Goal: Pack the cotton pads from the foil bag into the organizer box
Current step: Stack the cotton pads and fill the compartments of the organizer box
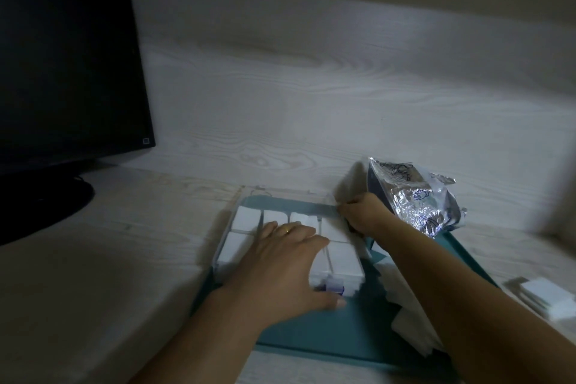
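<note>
A clear organizer box [232, 221] lies on a teal mat, its compartments filled with stacks of white cotton pads [244, 218]. My left hand [280, 262] lies flat across the middle of the box, fingers straight, thumb at the front edge. My right hand [363, 215] is curled at the box's back right corner, gripping the edge of what looks like the clear lid there. The crumpled foil bag [414, 196] lies just behind and to the right of that hand. Loose white pads [405, 318] are piled under my right forearm.
A dark monitor [62, 72] on its stand fills the left back of the pale wooden desk. The teal mat [311, 330] reaches toward the front edge. A small stack of white pads [542, 296] sits at the far right. A wood-grain wall rises behind.
</note>
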